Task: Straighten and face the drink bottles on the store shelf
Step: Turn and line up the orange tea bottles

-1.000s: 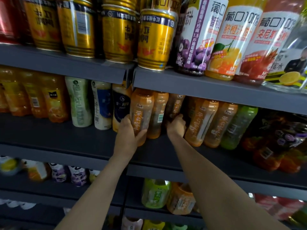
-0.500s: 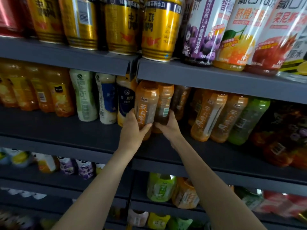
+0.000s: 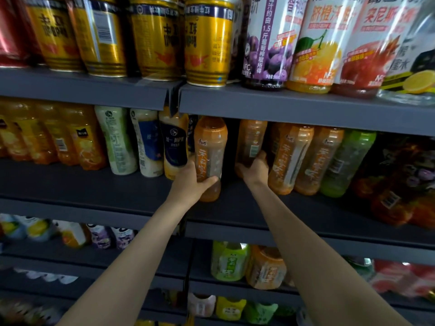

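Note:
On the middle shelf my left hand grips an orange tea bottle near its base; the bottle stands upright with its label facing out. My right hand holds the lower part of a second orange bottle, which sits further back and shows its barcode side. A dark gap lies between the two bottles. To the right stand two more orange bottles and a green bottle, all leaning a little.
White and blue milk-drink bottles and orange juice bottles fill the shelf's left part. Gold cans and large juice bottles stand on the shelf above. Lower shelves hold more drinks.
My right hand has moved right and back with the second orange bottle, opening a gap beside the front bottle. The left hand keeps its grip. The camera has moved closer.

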Demonstrator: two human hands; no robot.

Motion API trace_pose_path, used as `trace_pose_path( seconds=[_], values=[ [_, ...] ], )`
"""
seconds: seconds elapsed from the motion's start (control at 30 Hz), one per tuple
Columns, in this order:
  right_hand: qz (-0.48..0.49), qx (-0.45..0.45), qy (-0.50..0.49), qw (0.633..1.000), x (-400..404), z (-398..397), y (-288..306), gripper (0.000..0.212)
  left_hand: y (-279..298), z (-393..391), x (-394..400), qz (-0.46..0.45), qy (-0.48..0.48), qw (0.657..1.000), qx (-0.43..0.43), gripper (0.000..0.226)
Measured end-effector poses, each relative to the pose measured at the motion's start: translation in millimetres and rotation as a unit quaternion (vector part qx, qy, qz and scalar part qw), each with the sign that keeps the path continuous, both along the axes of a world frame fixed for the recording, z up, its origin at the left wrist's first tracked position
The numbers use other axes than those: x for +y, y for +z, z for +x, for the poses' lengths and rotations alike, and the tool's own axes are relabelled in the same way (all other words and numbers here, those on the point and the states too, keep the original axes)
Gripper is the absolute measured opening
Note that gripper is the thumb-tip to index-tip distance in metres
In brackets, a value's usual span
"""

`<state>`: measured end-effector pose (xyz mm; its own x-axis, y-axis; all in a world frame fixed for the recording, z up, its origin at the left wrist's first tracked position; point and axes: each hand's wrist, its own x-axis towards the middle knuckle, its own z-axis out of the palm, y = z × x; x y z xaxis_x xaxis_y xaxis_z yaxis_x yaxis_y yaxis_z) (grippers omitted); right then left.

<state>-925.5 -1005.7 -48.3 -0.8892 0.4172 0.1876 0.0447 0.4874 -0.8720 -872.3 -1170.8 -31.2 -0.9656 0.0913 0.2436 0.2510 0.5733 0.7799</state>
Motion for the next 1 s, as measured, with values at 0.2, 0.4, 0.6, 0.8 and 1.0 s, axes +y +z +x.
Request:
trace_pose_path(
  seconds=[0.2, 0.4, 0.6, 0.8, 1.0],
  values=[
    [0.044, 0.04, 0.012, 0.998, 2.4, 40.8, -12.3, 0.059, 4.2, 3.6, 24.7, 0.015, -0.021, 0.999, -0.029, 0.059],
    [0.104, 0.246, -0.075, 0.961, 33.6, 95.9, -7.2, 0.049, 5.4, -3.3, 52.5, 0.038, -0.041, 0.997, -0.055, 0.066],
    [0.084, 0.103, -0.066, 0.989, 53.2, 75.9, -6.4, 0.082, 2.4, -9.3, 88.5, 0.044, -0.025, 0.998, -0.035, 0.059],
    [0.072, 0.071, -0.096, 0.99, 49.1, 56.8, -12.8, 0.073, -3.5, -20.4, 99.9, 0.026, -0.003, 1.0, -0.014, 0.051],
    [0.127, 0.036, -0.088, 0.987, 53.8, 52.5, -10.2, 0.064, -4.1, -30.3, 110.4, 0.023, 0.023, 0.999, -0.013, 0.053]
  ],
)
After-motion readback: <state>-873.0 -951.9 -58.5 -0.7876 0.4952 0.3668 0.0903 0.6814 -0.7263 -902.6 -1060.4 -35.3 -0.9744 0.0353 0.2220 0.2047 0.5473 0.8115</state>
